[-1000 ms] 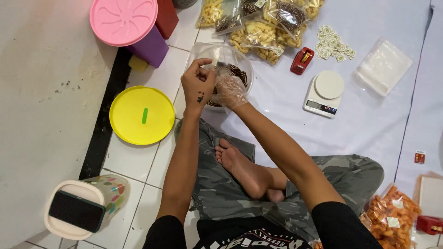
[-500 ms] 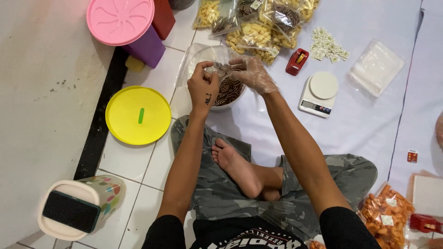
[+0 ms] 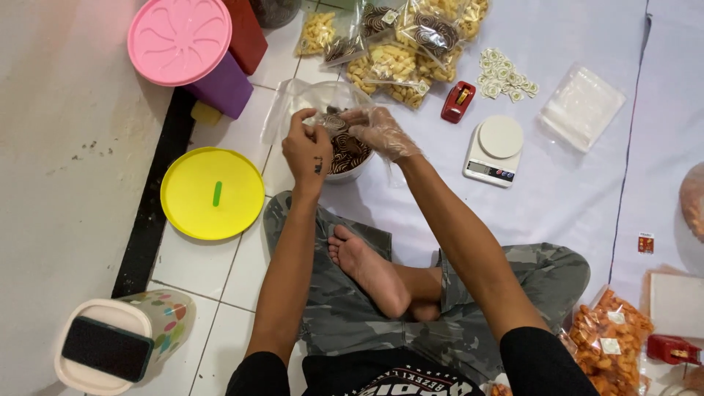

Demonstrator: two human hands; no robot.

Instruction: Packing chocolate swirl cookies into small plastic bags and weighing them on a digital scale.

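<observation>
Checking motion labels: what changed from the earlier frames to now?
Little. The left hand still pinches the small clear bag over the bowl of brown spiral snacks. The gloved right hand, beside the left a second ago, swung out to the right, then came back to the bag's mouth. Yellow lid, scale, pink-lidded container and packed snack bags stayed put.

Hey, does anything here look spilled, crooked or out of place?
Nothing looks spilled. Two small oddities: a dark phone lies on the lid of a spotted container, and a yellow lid lies alone on the floor.
</observation>
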